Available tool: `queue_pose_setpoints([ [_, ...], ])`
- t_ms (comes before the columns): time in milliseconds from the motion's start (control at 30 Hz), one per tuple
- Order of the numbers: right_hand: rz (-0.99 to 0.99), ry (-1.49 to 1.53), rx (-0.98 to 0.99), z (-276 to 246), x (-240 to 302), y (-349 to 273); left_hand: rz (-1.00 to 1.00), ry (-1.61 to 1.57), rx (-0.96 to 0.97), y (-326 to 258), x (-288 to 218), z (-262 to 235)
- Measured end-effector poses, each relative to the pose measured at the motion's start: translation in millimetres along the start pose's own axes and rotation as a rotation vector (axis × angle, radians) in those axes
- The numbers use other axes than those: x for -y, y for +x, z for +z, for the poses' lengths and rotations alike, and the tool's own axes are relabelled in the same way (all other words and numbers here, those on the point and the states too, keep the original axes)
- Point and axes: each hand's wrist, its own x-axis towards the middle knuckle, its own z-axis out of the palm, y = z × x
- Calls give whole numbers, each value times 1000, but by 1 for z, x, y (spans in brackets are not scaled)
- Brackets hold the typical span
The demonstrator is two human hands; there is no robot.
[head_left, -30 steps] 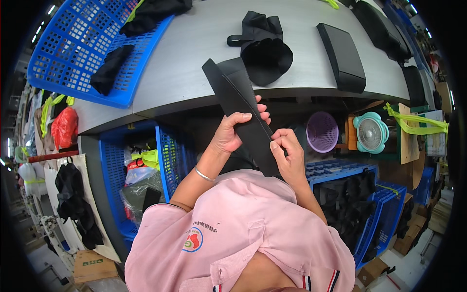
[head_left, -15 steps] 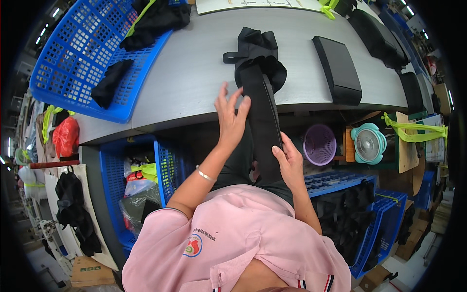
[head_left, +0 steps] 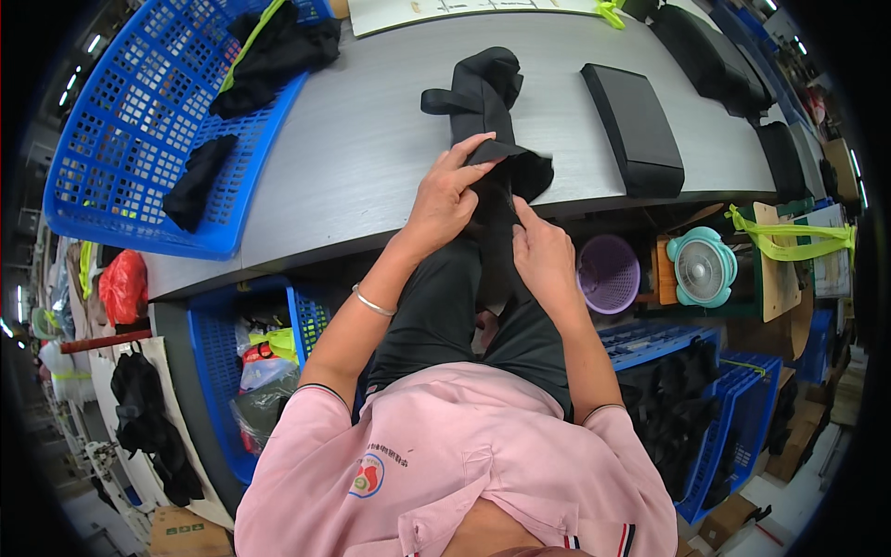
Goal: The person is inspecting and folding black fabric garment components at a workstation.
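Observation:
A black fabric piece [head_left: 483, 111] with a side loop [head_left: 444, 101] lies on the grey worktable, and its near end hangs over the front edge toward my lap. My left hand [head_left: 447, 193] pinches a folded flap of it, fingers on top near the table edge. Lower down, my right hand [head_left: 546, 255] grips the right edge of the hanging part between thumb and forefinger. Part of the fabric between the two hands is dark and folded, so its shape there is hard to make out.
A blue basket [head_left: 139, 162] with black cloth stands at the table's left. A black padded panel [head_left: 640, 130] lies at right. Under the table are a purple basket [head_left: 609, 275], a small teal fan [head_left: 702, 268] and blue crates [head_left: 243, 371].
My left hand has moved up from beside the fabric and taken hold of its flap. My right hand has slid up the edge toward the table. The fabric's near end has folded over.

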Motion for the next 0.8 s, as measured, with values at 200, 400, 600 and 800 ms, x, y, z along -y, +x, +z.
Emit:
queue_pose_setpoints([
  [200, 8, -140, 47, 3, 23, -9, 79, -219, 136, -20, -19, -13],
  [400, -151, 346, -138, 65, -37, 5, 224, -65, 167, -56, -51, -2],
  [600, 375, 1503, -189, 58, -32, -5, 78, -77, -118, -109, -56, -3],
  [800, 485, 1741, -153, 26, -3, -10, 0, 63, -273, -101, -76, 22],
])
